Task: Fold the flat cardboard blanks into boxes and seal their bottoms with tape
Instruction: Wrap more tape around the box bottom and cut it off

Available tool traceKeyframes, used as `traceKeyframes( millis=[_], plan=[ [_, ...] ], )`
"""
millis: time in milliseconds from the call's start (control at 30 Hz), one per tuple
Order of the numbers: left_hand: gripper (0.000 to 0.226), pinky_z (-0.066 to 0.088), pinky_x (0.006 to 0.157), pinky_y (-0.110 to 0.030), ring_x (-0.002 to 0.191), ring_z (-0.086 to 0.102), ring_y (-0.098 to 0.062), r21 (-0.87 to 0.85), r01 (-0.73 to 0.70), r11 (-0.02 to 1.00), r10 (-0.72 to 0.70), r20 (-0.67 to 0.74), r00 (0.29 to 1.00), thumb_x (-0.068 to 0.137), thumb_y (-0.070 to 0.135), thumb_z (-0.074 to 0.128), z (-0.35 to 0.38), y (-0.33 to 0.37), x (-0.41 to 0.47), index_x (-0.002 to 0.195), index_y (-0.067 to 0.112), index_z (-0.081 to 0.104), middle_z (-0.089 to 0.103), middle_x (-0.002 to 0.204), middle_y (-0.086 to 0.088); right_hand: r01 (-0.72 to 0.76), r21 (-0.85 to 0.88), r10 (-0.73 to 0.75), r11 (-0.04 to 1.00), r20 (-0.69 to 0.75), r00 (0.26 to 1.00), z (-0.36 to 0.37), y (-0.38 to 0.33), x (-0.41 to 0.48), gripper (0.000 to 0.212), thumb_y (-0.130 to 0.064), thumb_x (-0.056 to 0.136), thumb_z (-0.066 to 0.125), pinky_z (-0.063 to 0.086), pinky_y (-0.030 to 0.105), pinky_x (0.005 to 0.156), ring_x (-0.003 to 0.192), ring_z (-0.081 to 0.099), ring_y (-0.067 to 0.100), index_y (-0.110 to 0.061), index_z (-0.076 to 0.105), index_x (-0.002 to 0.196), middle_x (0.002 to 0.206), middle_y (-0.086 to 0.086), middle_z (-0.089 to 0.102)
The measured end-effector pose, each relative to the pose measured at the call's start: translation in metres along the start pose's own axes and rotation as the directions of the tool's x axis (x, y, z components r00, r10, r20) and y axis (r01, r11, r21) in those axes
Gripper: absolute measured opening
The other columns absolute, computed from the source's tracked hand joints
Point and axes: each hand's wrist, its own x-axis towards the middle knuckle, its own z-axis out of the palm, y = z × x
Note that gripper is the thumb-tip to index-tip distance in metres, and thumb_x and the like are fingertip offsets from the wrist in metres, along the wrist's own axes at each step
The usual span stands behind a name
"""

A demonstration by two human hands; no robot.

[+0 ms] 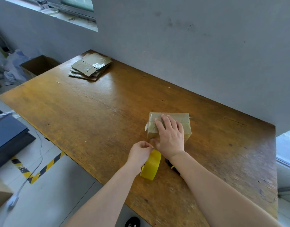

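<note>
Right hand (171,138) flat on box (185,119), left hand (140,153) pinching tape roll (151,166)

I note a wooden table (95,112) set against a grey wall (190,46); an open cardboard carton (40,64) on the floor beyond its far left corner; yellow-and-black hazard tape (42,169) on the floor; a dark case (8,138) at left; a white cable (26,181) trailing past it
</note>
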Motion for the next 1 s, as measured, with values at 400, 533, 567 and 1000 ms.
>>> traceKeyframes(
  millis=[400, 533, 567, 1000],
  plan=[
    [0.015, 0.04, 0.069, -0.028, 0.076, 0.047, -0.014, 0.141, -0.137, 0.98, 0.117, 0.14, 0.983, 0.095, 0.028, 0.062, -0.01, 0.003, -0.001, 0.084, 0.02, 0.054, 0.054, 0.079, 0.002, -0.015, 0.032, 0.015, 0.999, 0.007, 1.0, -0.001, 0.001, 0.0, 0.077, -0.028, 0.063, 0.087, 0.03, 0.048, 0.113, 0.138, 0.039, 0.03, -0.024, 0.054, 0.132, 0.145, 0.006, 0.048],
    [0.027, 0.041, 0.066, -0.027, 0.077, 0.049, -0.013, 0.308, -0.217, 0.926, 0.191, 0.111, 0.975, 0.087, 0.03, 0.071, -0.011, 0.001, -0.005, 0.079, 0.021, 0.047, 0.055, 0.082, 0.003, -0.011, 0.05, 0.011, 0.999, 0.009, 1.0, -0.005, 0.003, -0.001, 0.075, -0.027, 0.069, 0.083, 0.025, 0.045, 0.116, 0.14, 0.036, 0.028, -0.025, 0.051, 0.137, 0.148, 0.005, 0.045],
    [0.027, 0.04, 0.065, -0.027, 0.075, 0.047, -0.012, 0.338, -0.236, 0.911, 0.21, 0.111, 0.971, 0.088, 0.029, 0.069, -0.01, 0.0, -0.006, 0.078, 0.021, 0.045, 0.053, 0.08, 0.004, -0.006, 0.057, 0.005, 0.998, 0.016, 1.0, -0.007, 0.004, -0.001, 0.075, -0.026, 0.071, 0.081, 0.023, 0.044, 0.117, 0.142, 0.034, 0.028, -0.025, 0.049, 0.139, 0.15, 0.005, 0.043],
    [0.019, 0.038, 0.056, -0.022, 0.065, 0.05, -0.008, 0.571, -0.452, 0.686, 0.417, 0.2, 0.886, 0.092, 0.026, 0.061, -0.006, -0.01, -0.023, 0.097, 0.031, 0.044, 0.051, 0.075, 0.011, 0.004, 0.158, -0.023, 0.987, 0.123, 0.992, -0.022, 0.005, -0.005, 0.075, -0.033, 0.092, 0.063, -0.006, 0.034, 0.119, 0.152, 0.005, 0.019, -0.029, 0.024, 0.155, 0.164, 0.0, 0.015]
  ],
)
